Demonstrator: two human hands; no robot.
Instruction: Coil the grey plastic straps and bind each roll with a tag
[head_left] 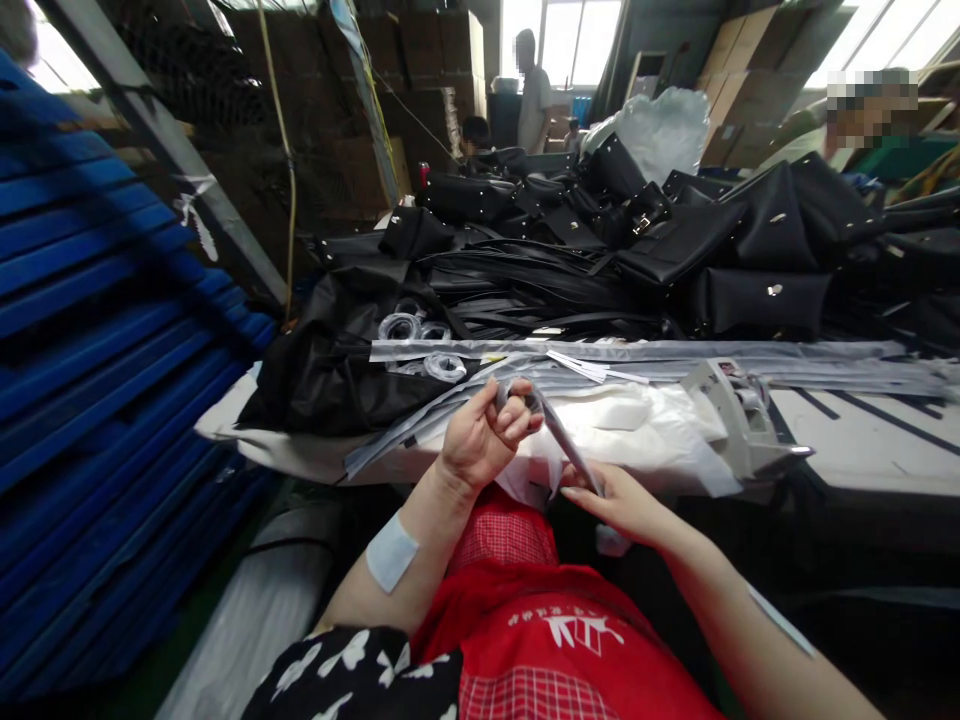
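Note:
My left hand [491, 430] is raised over the table's front edge, its fingers curled around a long grey strip [562, 435] that looks plastic-wrapped. Part of the strip loops around those fingers. From there it slants down to my right hand [611, 497], which pinches it lower and to the right; the fingertips are partly hidden. Behind my hands, more long grey strips [645, 350] lie across the table. Several clear coiled bundles [444, 368] rest at the back left, and thin white strips [577, 365] lie near the middle.
A pale metal device with a lever [731, 415] stands at the table's right front. Black bags [765, 300] are heaped behind, with black straps [517, 275] beside them. Blue panels [97, 330] are stacked at left. White sheeting [637, 415] covers the front edge. Other people are farther back.

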